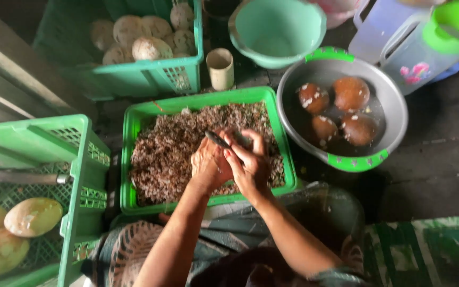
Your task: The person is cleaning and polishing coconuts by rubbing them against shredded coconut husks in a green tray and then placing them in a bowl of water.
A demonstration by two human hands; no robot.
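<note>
Both of my hands meet over a green tray point(134, 159) filled with brown shavings point(166, 154). My left hand point(208, 165) is closed around a dark, narrow blade point(216, 139) that sticks out above its knuckles. Pressed against it, my right hand point(249, 165) curls its fingers over a small grey piece point(243, 140), which is mostly hidden. My forearms reach in from the bottom edge over my patterned skirt point(134, 250).
A grey basin point(394, 106) at right holds water and several brown round coconuts point(350, 93). A green crate point(134, 79) behind the tray holds pale peeled ones. A crate point(75, 159) at left holds yellowish ones and a metal-handled tool point(27, 178). Mint bucket point(277, 32), cup point(220, 68) and pitcher point(426, 42) stand behind.
</note>
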